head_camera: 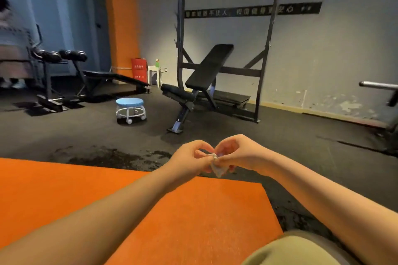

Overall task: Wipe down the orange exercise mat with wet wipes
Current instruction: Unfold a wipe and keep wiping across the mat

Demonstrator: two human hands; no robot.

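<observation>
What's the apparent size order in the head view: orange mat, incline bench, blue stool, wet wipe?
1. orange mat, though nearness to the camera inflates it
2. incline bench
3. blue stool
4. wet wipe, smallest despite being close

A gym's weights corner.
An incline bench (206, 69) sits in a black rack (267, 49); left of it, a sit-up bench (112, 77) on dark rubber flooring (86, 131).

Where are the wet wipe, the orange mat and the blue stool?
wet wipe (218, 169): head view, whitish corner hanging lowest.
orange exercise mat (64, 189): head view, bare surface at the left.
blue rolling stool (129, 102): head view, round seat top.
</observation>
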